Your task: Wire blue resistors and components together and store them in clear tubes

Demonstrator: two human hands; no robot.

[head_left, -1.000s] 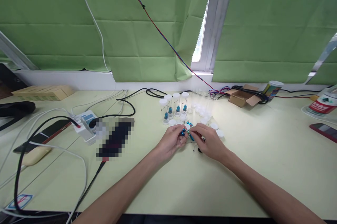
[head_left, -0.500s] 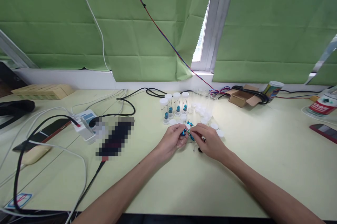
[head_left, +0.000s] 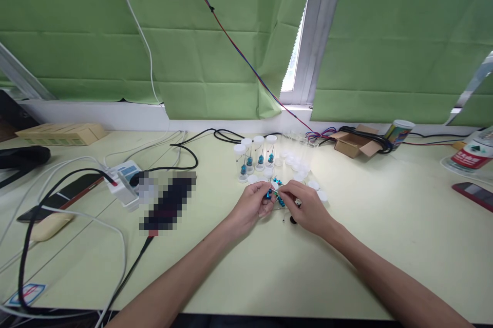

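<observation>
My left hand (head_left: 257, 199) is closed round a small shiny blue part (head_left: 268, 194). Fingertips of my right hand (head_left: 302, 202) pinch close beside it, at a thin rod-like piece (head_left: 275, 191) that runs between both hands; its far end is hidden by the fingers. More small blue parts (head_left: 281, 201) lie on the table just behind the fingers. A small black round piece (head_left: 293, 219) rests under my right hand. Behind the hands stand several clear tubes with white caps (head_left: 259, 152), each holding a blue piece with a thin stem.
Loose white caps (head_left: 322, 195) and clear empty tubes (head_left: 304, 142) lie right of the capped tubes. An open cardboard box (head_left: 348, 144) and a printed can (head_left: 400, 132) stand at the back right. Cables surround a white power strip (head_left: 125, 184) at left, near a pixelated dark device (head_left: 171, 202).
Almost nothing differs. Both hands stay together at the blue part, with only a very slight shift of the right fingers.
</observation>
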